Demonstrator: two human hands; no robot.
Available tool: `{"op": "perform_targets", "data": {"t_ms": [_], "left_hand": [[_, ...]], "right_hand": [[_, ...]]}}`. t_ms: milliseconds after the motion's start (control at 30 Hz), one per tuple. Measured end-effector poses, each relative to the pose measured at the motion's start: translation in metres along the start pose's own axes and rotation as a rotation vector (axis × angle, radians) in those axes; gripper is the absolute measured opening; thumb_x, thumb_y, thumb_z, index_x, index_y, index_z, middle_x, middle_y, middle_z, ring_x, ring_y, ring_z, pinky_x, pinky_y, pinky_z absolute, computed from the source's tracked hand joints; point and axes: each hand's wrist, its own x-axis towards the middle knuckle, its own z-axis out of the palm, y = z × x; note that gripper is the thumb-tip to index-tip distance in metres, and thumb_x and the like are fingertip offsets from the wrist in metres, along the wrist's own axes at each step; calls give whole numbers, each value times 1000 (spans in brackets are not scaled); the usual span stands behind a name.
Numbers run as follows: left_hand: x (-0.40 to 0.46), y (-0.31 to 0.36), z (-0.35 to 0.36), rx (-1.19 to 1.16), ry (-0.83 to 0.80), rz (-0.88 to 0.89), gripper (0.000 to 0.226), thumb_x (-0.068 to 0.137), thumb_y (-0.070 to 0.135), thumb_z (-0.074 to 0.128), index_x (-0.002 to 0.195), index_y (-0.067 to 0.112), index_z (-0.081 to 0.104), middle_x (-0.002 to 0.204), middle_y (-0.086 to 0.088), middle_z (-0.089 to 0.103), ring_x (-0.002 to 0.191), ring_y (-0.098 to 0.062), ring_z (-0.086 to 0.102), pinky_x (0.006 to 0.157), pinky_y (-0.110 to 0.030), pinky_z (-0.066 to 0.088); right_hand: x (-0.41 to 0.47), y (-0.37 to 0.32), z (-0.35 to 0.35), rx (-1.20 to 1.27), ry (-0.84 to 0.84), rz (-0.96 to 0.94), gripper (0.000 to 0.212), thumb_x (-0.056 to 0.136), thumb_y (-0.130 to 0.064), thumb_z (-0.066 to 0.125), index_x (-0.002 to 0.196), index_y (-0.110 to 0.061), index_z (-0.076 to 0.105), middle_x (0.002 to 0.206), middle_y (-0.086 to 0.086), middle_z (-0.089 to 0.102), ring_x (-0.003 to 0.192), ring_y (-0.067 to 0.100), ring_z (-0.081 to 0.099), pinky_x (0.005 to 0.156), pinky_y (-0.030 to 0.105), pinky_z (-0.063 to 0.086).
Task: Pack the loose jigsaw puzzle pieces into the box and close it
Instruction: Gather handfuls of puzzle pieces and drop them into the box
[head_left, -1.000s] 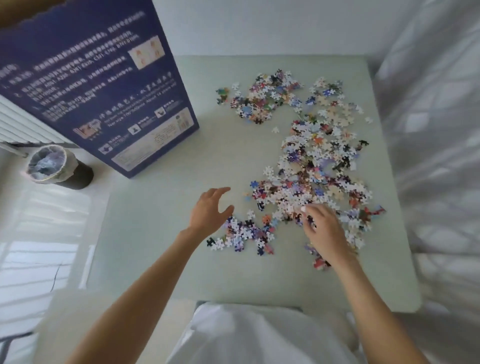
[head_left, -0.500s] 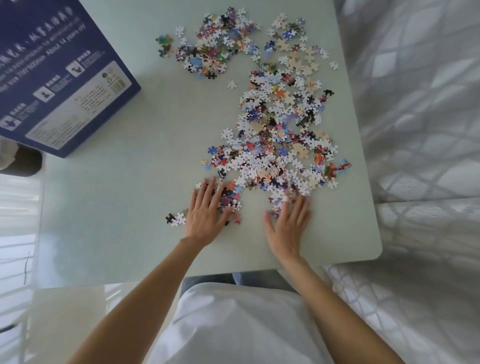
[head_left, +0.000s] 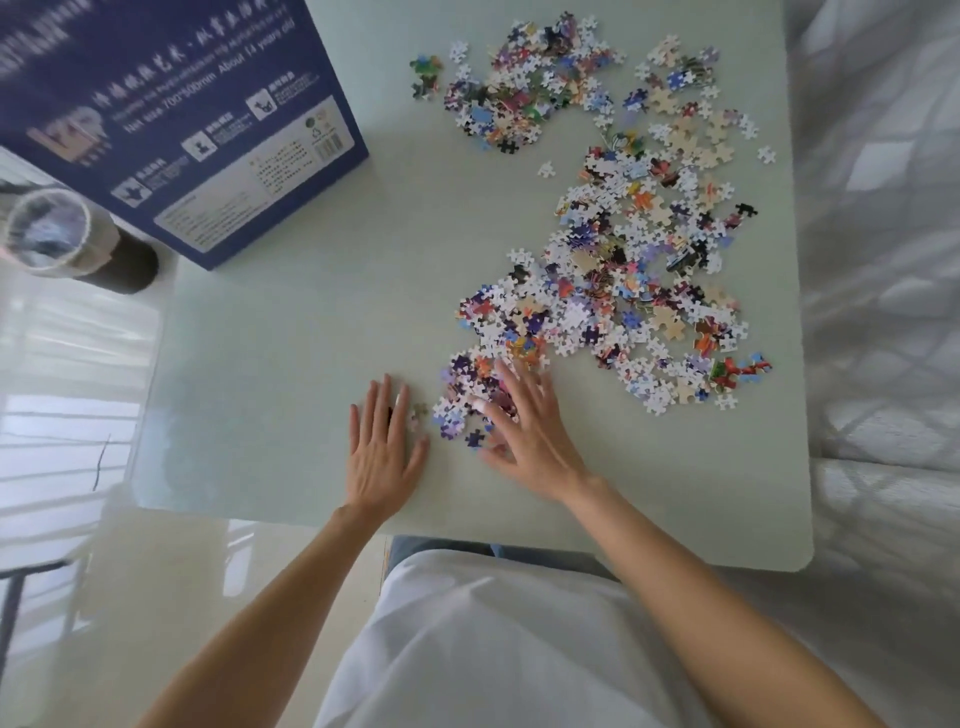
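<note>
Sprawling multicoloured puzzle pieces (head_left: 613, 291), seemingly many face-down.

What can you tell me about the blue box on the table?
The box is large, dark blue cardboard by the look of it, printed with white text, small icons, a barcode and a pale label panel. It stands at the table's far left corner, cut off by the frame's top and left edges, so whether it is open cannot be told. Neither hand touches it, and the pieces lie apart, to its right.
</note>
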Motion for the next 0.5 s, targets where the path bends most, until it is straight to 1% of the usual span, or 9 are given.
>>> {"op": "perform_targets", "data": {"t_ms": [33,100,167,233,333,367,400,433,500], "left_hand": [[3,3,2,15,-12,34,64,95,46,21,150,16,12,157,-7,4,144,-17,-6,117,-38,-7],[18,16,6,30,-27,105,60,96,43,18,150,19,6,157,-6,1,144,-18,-8,117,-37,-8],[38,34,6,15,-23,136,58,97,41,15,149,20,2,157,-3,-2,144,-18,-9,116,-35,-10],[61,54,3,-9,-42,181,58,95,42,9,148,20,-3,155,-1,-7,143,-17,-11,115,-30,-14],[89,81,-2,-99,-105,277,63,92,46,3,148,18,-2,155,2,-8,142,-12,-14,113,-23,-18],[96,90,-4,-148,-128,295,64,92,46,5,149,17,2,156,2,-5,143,-12,-13,114,-24,-16],[101,97,-7,-195,-141,302,62,94,44,11,149,17,8,156,1,0,144,-13,-9,116,-27,-11],[104,101,-10,-240,-138,301,58,96,40,20,149,17,16,157,0,8,145,-15,-2,118,-32,-3],[107,104,-19,-338,-104,261,47,97,28,37,143,18,34,152,-2,29,142,-18,17,118,-37,15]], "right_hand": [[-4,0,2,-35,-71,-58,49,85,-46,55,128,-25,47,156,12,10,144,32,2,113,57,10],[-6,5,3,-70,-117,-66,44,89,-46,50,130,-29,48,156,8,11,144,27,1,115,53,6],[-2,14,-2,-47,-93,23,39,91,-41,46,127,-28,51,155,8,19,144,26,5,115,51,8],[2,29,-14,21,-65,97,33,90,-32,48,121,-22,56,153,8,25,144,27,10,115,51,14],[1,48,-39,146,-14,163,26,90,-25,57,113,-15,61,149,7,31,142,23,16,117,37,14],[-3,52,-49,180,23,216,25,89,-23,59,112,-14,62,147,7,36,140,21,22,116,36,19],[-7,55,-59,213,78,284,23,88,-20,61,110,-12,64,142,7,42,135,22,31,113,39,27],[-12,60,-67,239,145,360,22,87,-17,63,107,-10,66,136,8,48,129,23,38,109,42,34],[-22,71,-78,230,249,480,21,84,-15,67,104,-9,68,127,10,55,120,27,45,101,48,41]]}}
